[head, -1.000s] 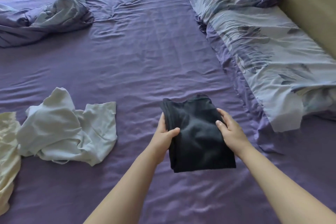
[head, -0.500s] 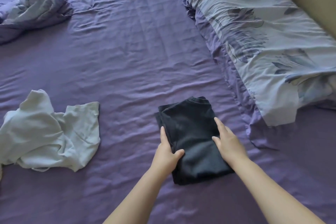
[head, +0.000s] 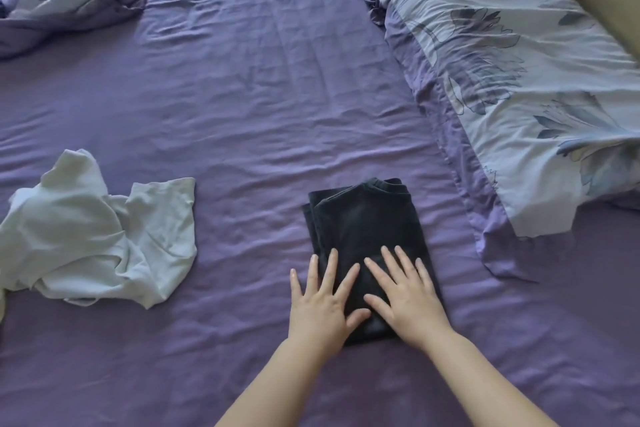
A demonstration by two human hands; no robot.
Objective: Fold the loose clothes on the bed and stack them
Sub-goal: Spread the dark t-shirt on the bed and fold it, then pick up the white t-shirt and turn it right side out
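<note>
While a folded dark garment is pressed flat at lower centre of the bed, both hands' fingers are spread, grasping nothing. Next, the crumpled pale shirt at left likely needs folding.

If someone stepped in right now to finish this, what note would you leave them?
Left hand and right hand: both flat, fingers spread, pressing the folded dark garment on the purple sheet.
Done: the dark garment is folded.
Left: the pale crumpled shirt, lying loose to the left, needs folding and stacking on the dark one. Another pale piece shows at the left edge.
</note>
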